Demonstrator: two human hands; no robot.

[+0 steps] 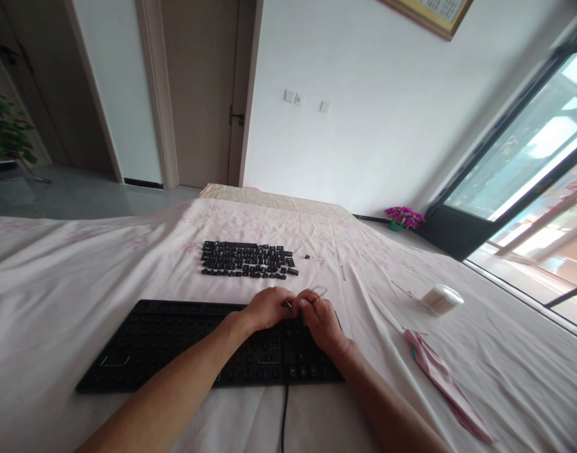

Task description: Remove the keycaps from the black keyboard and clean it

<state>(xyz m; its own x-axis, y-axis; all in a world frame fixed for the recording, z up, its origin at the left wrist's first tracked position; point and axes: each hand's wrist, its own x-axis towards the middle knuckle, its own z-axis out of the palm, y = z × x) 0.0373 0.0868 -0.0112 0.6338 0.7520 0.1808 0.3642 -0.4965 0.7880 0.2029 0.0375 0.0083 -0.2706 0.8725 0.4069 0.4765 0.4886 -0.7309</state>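
A black keyboard [165,343] with its keycaps taken off lies on the pink cloth in front of me. Both hands meet over its far right edge. My left hand [267,308] and my right hand [319,318] pinch a thin wire keycap puller [319,290], whose loop sticks out past my right fingers. Several loose black keycaps [245,259] lie in rows on the cloth beyond the keyboard, with one single keycap [307,257] apart to their right.
A round tub of cotton swabs [440,299] stands at the right, with a pink folded cloth [442,374] and a thin white stick [386,313] nearer me. A small stick [343,272] lies by the keycaps. The keyboard cable [284,415] runs toward me.
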